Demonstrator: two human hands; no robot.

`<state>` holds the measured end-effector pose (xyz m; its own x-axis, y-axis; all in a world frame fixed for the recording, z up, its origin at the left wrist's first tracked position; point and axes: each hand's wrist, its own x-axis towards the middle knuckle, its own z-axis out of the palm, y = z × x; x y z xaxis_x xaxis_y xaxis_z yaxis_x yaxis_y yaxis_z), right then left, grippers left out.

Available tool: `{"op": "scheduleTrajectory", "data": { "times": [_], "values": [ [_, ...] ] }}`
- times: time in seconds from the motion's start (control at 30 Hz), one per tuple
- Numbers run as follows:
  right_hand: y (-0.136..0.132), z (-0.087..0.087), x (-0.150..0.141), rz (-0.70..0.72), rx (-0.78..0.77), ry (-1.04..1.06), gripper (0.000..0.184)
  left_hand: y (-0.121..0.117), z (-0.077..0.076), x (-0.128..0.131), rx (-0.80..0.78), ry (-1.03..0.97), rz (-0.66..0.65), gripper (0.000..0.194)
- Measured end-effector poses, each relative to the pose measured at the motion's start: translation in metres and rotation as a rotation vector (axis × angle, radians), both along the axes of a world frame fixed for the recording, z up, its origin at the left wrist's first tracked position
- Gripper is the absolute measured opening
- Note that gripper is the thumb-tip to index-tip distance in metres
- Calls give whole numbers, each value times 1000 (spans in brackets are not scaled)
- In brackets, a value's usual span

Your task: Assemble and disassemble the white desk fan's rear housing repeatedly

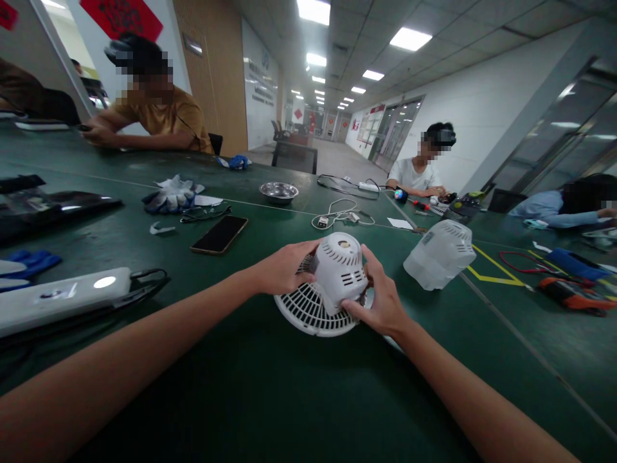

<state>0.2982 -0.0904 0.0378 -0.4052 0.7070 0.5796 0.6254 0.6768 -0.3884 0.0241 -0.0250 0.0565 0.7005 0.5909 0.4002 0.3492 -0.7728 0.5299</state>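
Observation:
A small white fan [332, 283] lies face down on the green table [270, 386], its round grille against the mat and its vented motor housing pointing up. My left hand [282, 267] grips the housing from the left, fingers curled round it. My right hand [380, 299] clasps the housing from the right, thumb and fingers pressed on its lower edge. A second white fan housing part [439, 254] lies on its side just right of my hands, untouched.
A black phone [219, 234], glasses [205, 213], gloves [171, 196], a steel bowl [278, 191] and a white cable [340, 215] lie beyond the fan. A white device [62, 297] sits at left. Red and blue tools [571, 283] lie at right. Three people sit round the table.

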Motion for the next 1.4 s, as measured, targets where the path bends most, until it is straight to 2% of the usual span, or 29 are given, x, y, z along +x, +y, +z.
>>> {"op": "scheduleTrajectory", "data": {
  "times": [0.07,0.17,0.23,0.33,0.6,0.83,1.13,1.4],
  "values": [
    [-3,0,0,30,-99,5,99,-1,-1,-1,-12,-28,-5,75],
    [-6,-3,-3,67,-220,51,92,-4,-4,-1,-56,-41,-62,101],
    [-5,-4,-3,95,-276,127,95,-7,-6,1,-51,-43,-84,124],
    [-2,-3,-1,151,-381,222,103,-9,-10,7,0,-56,-56,136],
    [-1,8,0,219,-564,315,107,-11,-10,13,68,-93,-44,125],
    [-2,12,-2,158,-555,271,107,-13,-11,14,93,-113,-1,114],
    [-3,18,-3,126,-542,216,104,-13,-12,13,83,-68,-5,110],
    [-1,22,-3,203,-549,196,96,3,-15,6,98,-26,-75,128]
  ]
}}
